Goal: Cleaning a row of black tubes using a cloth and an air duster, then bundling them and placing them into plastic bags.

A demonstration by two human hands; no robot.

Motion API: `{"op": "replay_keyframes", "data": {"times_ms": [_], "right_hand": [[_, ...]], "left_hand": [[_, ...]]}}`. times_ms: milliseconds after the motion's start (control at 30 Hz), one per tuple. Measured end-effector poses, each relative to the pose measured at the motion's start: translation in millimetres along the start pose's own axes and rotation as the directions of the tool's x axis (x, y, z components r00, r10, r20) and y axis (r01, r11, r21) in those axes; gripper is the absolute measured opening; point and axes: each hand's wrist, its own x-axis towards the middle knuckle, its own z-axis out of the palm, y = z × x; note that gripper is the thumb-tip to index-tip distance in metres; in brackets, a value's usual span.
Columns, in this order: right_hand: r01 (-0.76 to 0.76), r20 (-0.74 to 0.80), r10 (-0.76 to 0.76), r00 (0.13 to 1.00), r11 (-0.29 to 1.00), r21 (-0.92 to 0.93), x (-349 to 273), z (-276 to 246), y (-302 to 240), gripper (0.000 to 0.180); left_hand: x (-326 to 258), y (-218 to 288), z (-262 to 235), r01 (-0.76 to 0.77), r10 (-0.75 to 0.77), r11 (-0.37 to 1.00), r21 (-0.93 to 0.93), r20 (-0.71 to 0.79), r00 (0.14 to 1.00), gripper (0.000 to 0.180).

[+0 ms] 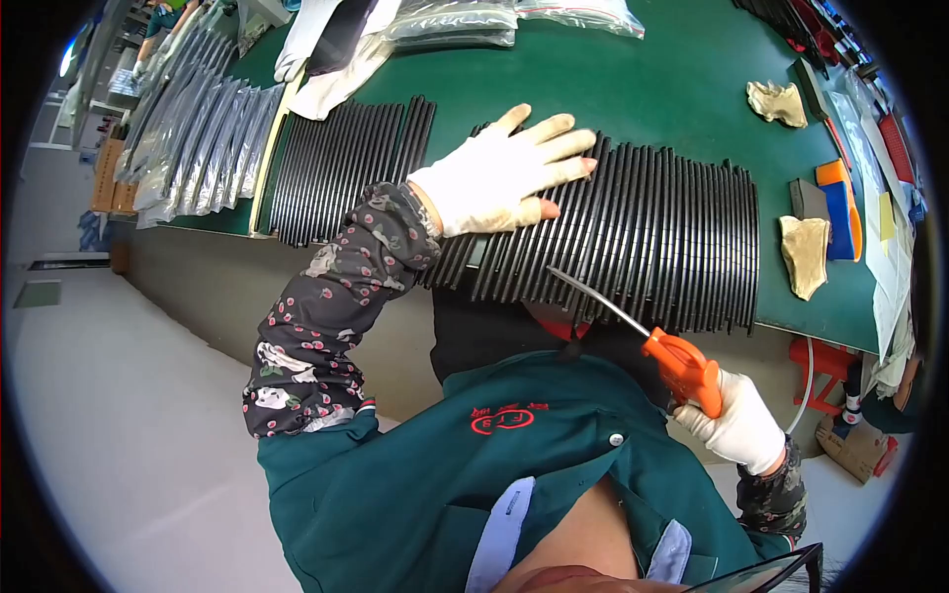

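My left hand, in a white glove with bare tips on the thumb and one finger, lies flat with spread fingers on a row of thin black rods. The rods lie side by side along the table's near edge. In my gloved right hand is an orange air blow gun with a long bent metal nozzle. Its tip points left, over the near ends of the rods below my left hand. Another group of black rods lies left of my left hand, partly behind my sleeve.
Clear bags of dark parts are stacked at the far left. More plastic bags and a white cloth lie at the back. On the right of the green table are cream gloves and an orange-and-blue object. A white hose hangs nearby.
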Motion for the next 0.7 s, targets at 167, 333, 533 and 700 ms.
{"op": "replay_keyframes", "data": {"times_ms": [167, 333, 533, 700], "right_hand": [[0.004, -0.003, -0.005, 1.000, 0.993, -0.115, 2, 2, 2, 0.026], [0.002, -0.004, -0.003, 1.000, 0.991, -0.133, 9, 3, -3, 0.027], [0.045, -0.043, -0.051, 0.998, 0.992, -0.119, 13, 4, -3, 0.026], [0.021, -0.040, -0.026, 0.999, 0.991, -0.133, 13, 3, -5, 0.026]], "left_hand": [[-3, -5, 2, 0.003, -0.008, 0.996, 0.086, 0.057, 0.998, 0.066], [-6, -6, -3, 0.020, -0.025, 0.997, 0.069, 0.064, 0.998, 0.070], [-8, -8, -2, 0.015, -0.018, 0.998, 0.064, 0.049, 0.999, 0.066], [-7, -6, -1, 0.024, -0.028, 0.997, 0.070, 0.050, 0.998, 0.064]]}}
